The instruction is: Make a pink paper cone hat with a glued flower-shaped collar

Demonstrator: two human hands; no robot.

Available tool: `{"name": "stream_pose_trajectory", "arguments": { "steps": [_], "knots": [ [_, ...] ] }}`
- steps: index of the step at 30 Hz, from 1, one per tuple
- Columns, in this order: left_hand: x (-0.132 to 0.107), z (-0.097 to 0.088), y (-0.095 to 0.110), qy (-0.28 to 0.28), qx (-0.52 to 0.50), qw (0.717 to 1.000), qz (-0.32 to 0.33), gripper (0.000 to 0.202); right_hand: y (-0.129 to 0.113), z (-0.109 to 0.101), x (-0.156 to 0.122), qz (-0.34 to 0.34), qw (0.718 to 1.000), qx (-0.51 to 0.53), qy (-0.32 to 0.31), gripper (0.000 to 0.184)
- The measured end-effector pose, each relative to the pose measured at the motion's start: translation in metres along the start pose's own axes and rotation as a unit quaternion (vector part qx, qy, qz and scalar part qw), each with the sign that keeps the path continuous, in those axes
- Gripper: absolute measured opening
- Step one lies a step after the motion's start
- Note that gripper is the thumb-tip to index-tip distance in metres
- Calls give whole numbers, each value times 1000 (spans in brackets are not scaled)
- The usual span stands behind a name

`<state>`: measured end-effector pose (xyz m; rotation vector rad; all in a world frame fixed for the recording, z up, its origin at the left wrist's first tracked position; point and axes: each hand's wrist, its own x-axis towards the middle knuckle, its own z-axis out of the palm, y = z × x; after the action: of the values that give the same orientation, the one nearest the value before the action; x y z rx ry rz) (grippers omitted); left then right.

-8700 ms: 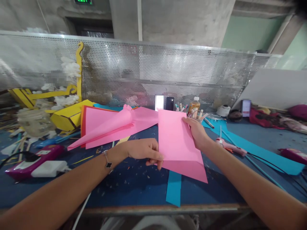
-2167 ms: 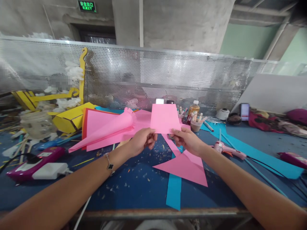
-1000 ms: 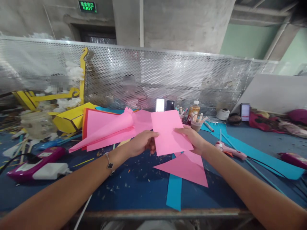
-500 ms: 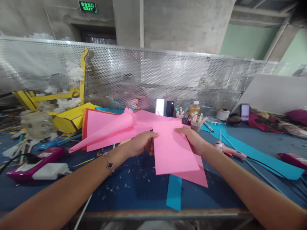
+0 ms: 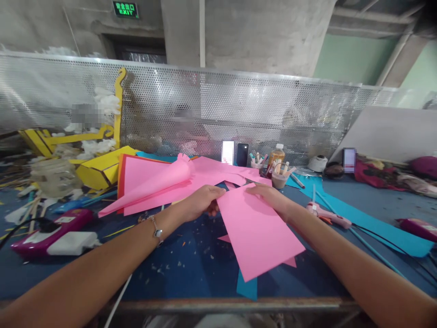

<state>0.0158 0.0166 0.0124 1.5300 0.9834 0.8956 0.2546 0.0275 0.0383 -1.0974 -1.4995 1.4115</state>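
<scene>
A pink paper sheet [image 5: 257, 232] slopes toward me over the blue table [image 5: 191, 269]. My left hand [image 5: 201, 202] pinches its far left corner, fingers closed on the edge. My right hand [image 5: 269, 198] holds the far right edge, fingers curled over the paper. Under the sheet lie a pink paper offcut [image 5: 290, 262] and a turquoise strip [image 5: 247, 287]. A rolled pink paper cone [image 5: 153, 187] rests on a stack of pink sheets [image 5: 136, 175] just left of my left hand.
A pink glue gun [image 5: 326, 214] lies right of my right arm. Cups of pens [image 5: 280, 175], a bottle [image 5: 276, 157] and phones [image 5: 242, 155] stand behind. Yellow cardboard shapes [image 5: 97, 166] and a magenta device [image 5: 48, 230] fill the left. A perforated metal screen [image 5: 239, 109] backs the table.
The pink sheet, held upright two seconds ago, has swung down toward me and now slopes low over the table. Both hands have stayed on its far edge.
</scene>
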Motion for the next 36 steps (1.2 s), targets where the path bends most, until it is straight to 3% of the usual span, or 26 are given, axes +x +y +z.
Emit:
{"name": "stream_pose_trajectory", "arguments": {
  "steps": [4, 12, 22, 26, 32, 36],
  "knots": [
    [-3, 2, 3, -15, 42, 999, 30, 41, 4, 0, 4, 35, 999, 14, 2, 16],
    [-4, 9, -2, -25, 53, 998, 4, 36, 12, 0, 9, -1, 998, -56, 19, 28],
    [-7, 11, 8, 17, 36, 999, -4, 30, 17, 1, 10, -36, 994, -100, -25, 42],
    [-6, 9, 4, 0, 55, 998, -12, 25, 15, 1, 9, -52, 991, -118, -42, 49],
    [-7, 10, 7, -14, 96, 995, -5, 27, 10, 6, 5, -71, 986, -139, -55, 52],
    [-10, 12, 12, 8, 76, 997, -12, 27, 9, 8, 3, -67, 987, -137, -57, 49]
  ]
}}
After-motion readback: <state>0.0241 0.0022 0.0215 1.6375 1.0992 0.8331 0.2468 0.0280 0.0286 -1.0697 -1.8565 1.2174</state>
